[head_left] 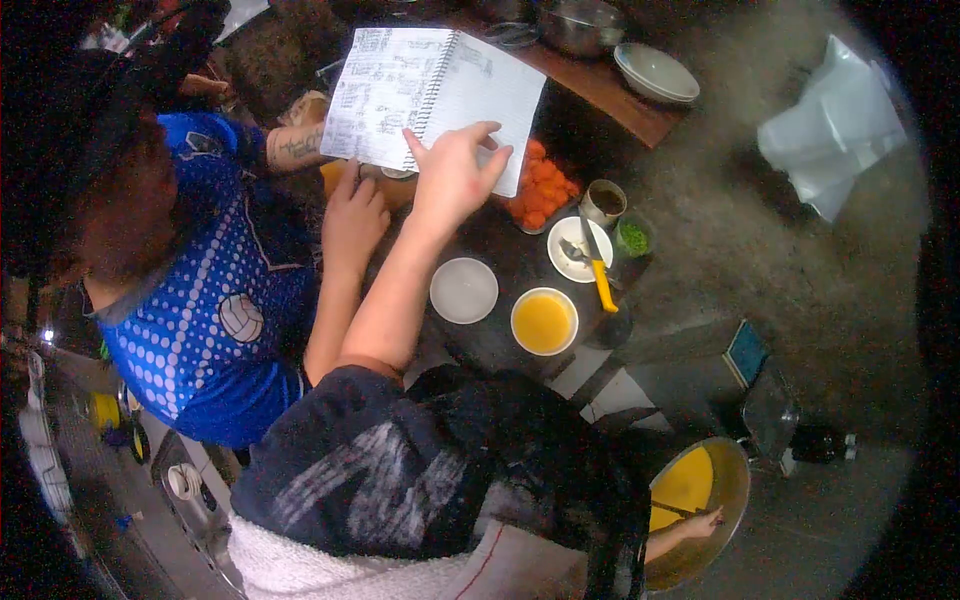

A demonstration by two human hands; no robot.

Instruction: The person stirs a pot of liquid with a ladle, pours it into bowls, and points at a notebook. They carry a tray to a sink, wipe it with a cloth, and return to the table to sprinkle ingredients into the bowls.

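My left hand (452,178) reaches forward and holds the lower edge of an open spiral notebook (432,88) filled with handwriting, fingers spread across the page. A second hand (354,215), belonging to a person in a blue dotted shirt (205,300) on my left, touches the notebook's bottom left corner. Low at the right, my right hand (700,524) grips a thin dark utensil (675,511) over a metal pan (735,490) with yellow mixture in it.
On the dark table below the notebook stand a bowl of yellow liquid (543,322), a white lid (463,290), a plate (572,262) bearing a yellow-handled knife (601,277), a tray of orange pieces (541,190), a cup (603,202) and a green-filled container (632,238). Stacked bowls (655,72) sit behind.
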